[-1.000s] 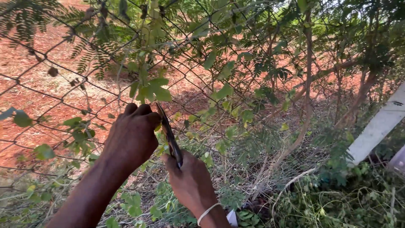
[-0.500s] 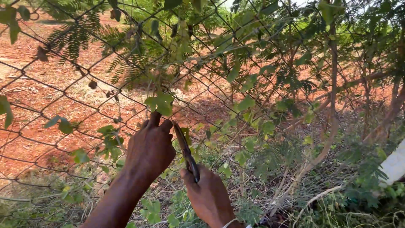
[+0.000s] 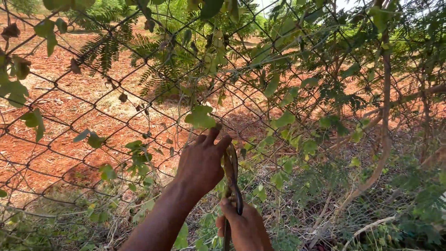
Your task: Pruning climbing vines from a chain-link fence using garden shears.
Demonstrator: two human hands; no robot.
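We stand outdoors in bright sun at a rusty chain-link fence [image 3: 116, 100], with bare red soil [image 3: 69, 116] behind it and leafy vines and feathery shrubs [image 3: 325, 93] threaded through the wire. Our left hand [image 3: 202, 162] is raised against the mesh, its fingers [image 3: 213, 135] curled together around a thin vine stem just under a broad green leaf [image 3: 200, 117], which sits right above the fingertips. Our right hand [image 3: 244, 227] is lower, near the bottom edge of the view, its fingers closed around the handle of a curved sickle [image 3: 232, 179]. The dark, rusty blade rises from that fist and arcs up beside the left hand, its tip just at the heel of the left fingers, touching or nearly touching them; we cannot tell which. To the right of both hands, a pale woody stem [image 3: 384, 139] bends down through the fence among small leaves and dry twigs.
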